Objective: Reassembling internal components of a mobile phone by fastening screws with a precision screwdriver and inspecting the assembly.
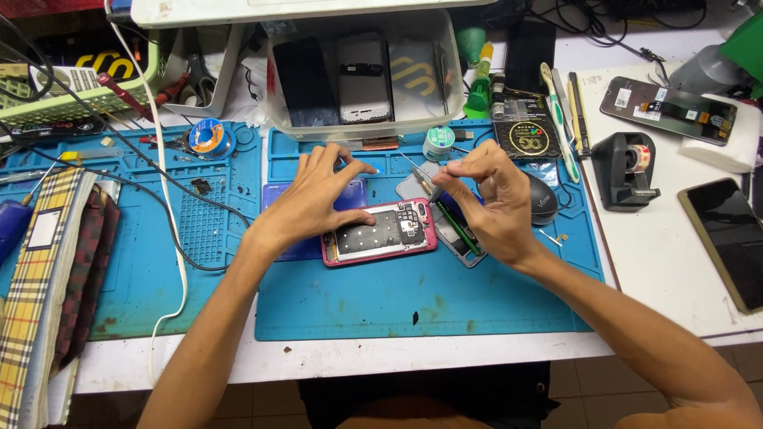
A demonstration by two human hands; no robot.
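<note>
Phone: an opened pink-framed phone (380, 232) is lying on the blue mat (413, 294), near centre of the surface.
Left hand (314, 199): fingers are spreading open, thumb resting on the phone's far edge.
Right hand (489, 199): fingers are pinching thin tweezers (419, 176) just right of the phone.
Far: a clear bin (366, 75) is holding phone parts.

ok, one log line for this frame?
left hand: steadying pink phone, back open | right hand: pinching thin tool above phone | surface: blue mat | nearby: tape dispenser
</note>
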